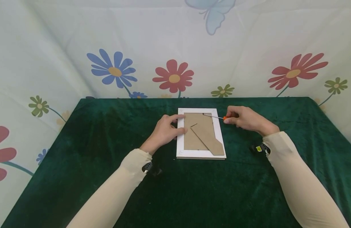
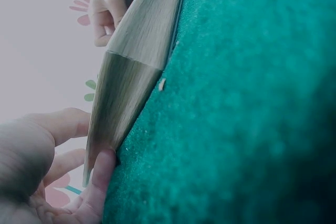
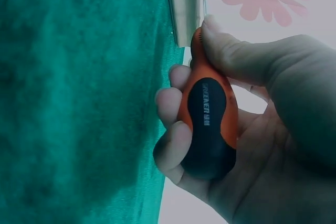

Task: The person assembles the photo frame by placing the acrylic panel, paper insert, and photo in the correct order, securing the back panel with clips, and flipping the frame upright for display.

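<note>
A white picture frame (image 1: 197, 154) lies face down on the green cloth, its brown backing board (image 1: 201, 122) showing. A brown stand flap (image 1: 209, 141) slants across the board's lower right. My left hand (image 1: 162, 132) holds the frame's left side, with fingertips over its border. In the left wrist view, fingers bracket the corner of the frame's pale wooden side (image 2: 126, 90). My right hand (image 1: 244, 118) grips an orange and black screwdriver (image 3: 210, 129), its handle in the palm and the thumb along its neck. The metal shaft reaches left over the frame's top border, its tip at the board's upper edge.
Dark green cloth (image 1: 78, 177) covers the table around the frame. A white backdrop (image 1: 152, 31) with printed flowers and a butterfly rises behind the table's far edge. A small pale fleck (image 2: 162, 84) lies on the cloth beside the frame.
</note>
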{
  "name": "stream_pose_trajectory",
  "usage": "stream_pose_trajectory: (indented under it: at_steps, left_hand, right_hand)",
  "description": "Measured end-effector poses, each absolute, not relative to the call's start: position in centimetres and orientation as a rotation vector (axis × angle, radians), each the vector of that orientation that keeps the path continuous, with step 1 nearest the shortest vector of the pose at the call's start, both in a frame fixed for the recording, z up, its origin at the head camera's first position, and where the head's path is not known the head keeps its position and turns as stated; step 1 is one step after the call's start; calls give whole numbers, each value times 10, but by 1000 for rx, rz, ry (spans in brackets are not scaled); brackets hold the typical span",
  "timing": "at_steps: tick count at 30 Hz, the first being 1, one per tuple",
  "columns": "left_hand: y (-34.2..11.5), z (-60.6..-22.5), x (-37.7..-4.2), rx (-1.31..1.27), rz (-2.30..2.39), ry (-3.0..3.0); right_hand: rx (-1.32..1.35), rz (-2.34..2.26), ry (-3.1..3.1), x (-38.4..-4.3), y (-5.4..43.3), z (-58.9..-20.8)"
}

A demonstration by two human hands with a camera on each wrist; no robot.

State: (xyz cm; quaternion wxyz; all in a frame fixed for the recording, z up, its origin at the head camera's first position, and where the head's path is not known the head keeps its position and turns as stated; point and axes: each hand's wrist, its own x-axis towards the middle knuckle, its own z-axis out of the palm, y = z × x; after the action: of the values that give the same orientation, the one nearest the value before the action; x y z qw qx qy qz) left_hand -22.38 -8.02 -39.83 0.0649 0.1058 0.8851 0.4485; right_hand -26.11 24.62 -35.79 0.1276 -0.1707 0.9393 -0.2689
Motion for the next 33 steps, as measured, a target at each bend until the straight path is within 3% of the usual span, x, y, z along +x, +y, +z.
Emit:
stream_pose_trajectory:
  at_steps: [33]
  left_hand:
    - [-74,-394,-218,313,1311,2789]
  right_hand:
    - [-452,-926,2663,-265,257,-369]
